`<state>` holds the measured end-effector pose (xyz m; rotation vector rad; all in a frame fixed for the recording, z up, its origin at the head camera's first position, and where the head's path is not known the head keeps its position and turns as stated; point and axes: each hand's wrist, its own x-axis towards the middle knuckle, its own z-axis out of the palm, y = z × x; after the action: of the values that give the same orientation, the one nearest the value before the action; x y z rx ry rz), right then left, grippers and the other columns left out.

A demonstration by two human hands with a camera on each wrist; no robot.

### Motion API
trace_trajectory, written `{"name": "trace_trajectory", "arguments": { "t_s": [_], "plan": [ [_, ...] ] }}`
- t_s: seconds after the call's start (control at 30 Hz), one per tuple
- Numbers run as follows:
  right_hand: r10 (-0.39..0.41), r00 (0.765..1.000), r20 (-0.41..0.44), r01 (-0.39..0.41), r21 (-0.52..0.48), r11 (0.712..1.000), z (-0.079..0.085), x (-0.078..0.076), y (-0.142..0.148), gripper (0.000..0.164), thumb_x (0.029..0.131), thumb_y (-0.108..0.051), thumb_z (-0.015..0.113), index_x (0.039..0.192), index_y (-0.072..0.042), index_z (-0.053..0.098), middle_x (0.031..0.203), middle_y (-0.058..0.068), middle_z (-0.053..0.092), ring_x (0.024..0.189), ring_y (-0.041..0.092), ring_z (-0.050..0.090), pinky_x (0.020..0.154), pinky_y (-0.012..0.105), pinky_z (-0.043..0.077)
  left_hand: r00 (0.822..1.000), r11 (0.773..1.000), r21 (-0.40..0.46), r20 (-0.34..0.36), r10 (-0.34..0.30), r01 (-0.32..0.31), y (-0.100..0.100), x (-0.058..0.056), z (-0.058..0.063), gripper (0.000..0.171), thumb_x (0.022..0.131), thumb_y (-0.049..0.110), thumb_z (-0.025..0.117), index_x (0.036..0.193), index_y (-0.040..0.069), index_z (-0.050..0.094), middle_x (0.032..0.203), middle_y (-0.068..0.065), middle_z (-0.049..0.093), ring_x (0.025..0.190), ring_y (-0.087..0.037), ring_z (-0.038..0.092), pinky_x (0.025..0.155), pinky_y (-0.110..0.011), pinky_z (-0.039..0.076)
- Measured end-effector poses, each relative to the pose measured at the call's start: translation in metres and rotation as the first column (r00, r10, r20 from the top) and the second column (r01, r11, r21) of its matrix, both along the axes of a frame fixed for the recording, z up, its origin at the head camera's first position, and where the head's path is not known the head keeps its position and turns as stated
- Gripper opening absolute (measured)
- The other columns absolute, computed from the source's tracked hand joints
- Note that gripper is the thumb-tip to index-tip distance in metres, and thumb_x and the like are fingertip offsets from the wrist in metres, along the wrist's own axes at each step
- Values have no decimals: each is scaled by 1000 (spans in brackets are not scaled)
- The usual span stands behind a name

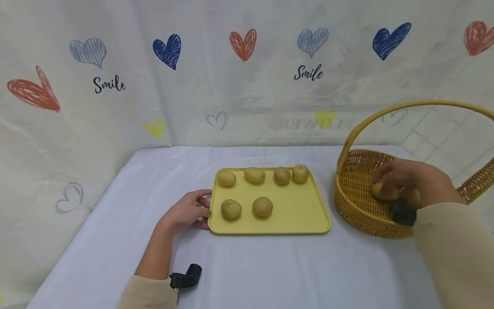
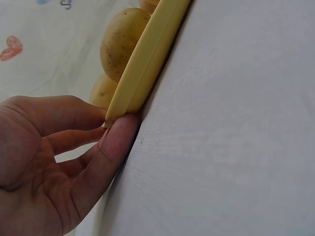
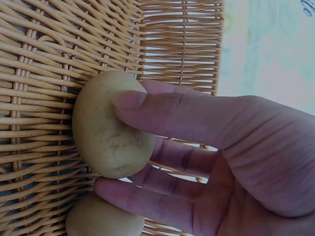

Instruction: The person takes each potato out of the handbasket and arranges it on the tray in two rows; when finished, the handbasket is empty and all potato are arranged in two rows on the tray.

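My right hand reaches into the wicker basket. Its thumb lies across a potato and its fingers curve behind it, low against the woven wall. A second potato sits just under the fingers in the right wrist view. At the left, my left hand holds the edge of a yellow tray, thumb against the outer wall and index fingertip at the rim. On the tray, four-sided with rounded corners, several potatoes lie in a back row and two, including a round potato, in front.
The basket's tall arched handle rises over the right arm. A white cloth covers the table. Behind it hangs a curtain printed with hearts. A black wrist camera juts from the left wrist, and another from the right.
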<state>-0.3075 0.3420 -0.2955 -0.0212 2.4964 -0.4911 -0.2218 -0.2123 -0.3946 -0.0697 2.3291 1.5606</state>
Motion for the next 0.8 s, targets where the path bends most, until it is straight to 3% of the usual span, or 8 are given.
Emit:
{"name": "trace_trajectory", "arguments": {
  "t_s": [0.13,0.27,0.47,0.8],
  "plan": [
    [45,999,18,-44,-63,997,-6,-5,3,58,92,-15,65,143,6,45,141,38,38,114,42,60,91,52,57,1000,1000,-11,-2,-2,2,0,0,2,70,90,-4,62,156,6,41,121,-18,51,84,-22,67,70,-37,66],
    [62,998,25,-59,-110,992,-11,-12,8,58,96,-14,64,143,12,43,143,41,33,121,45,56,94,49,60,1000,1000,-14,4,5,-5,0,0,1,70,90,-4,62,156,8,42,121,-18,51,83,-23,67,69,-37,66],
    [41,999,2,-40,-151,988,-15,-17,12,58,96,-19,68,141,11,47,140,37,42,117,37,59,92,47,62,1000,1000,-1,10,9,-9,2,2,1,71,89,-5,62,156,7,42,120,-18,51,83,-23,67,70,-37,67],
    [37,989,-145,-65,-194,979,-11,-18,12,62,98,-23,68,144,13,46,129,31,58,104,29,69,87,47,64,1000,1000,-14,-1,0,0,2,1,2,70,90,-4,63,156,7,42,120,-17,51,84,-22,66,70,-36,66]
  ]
}}
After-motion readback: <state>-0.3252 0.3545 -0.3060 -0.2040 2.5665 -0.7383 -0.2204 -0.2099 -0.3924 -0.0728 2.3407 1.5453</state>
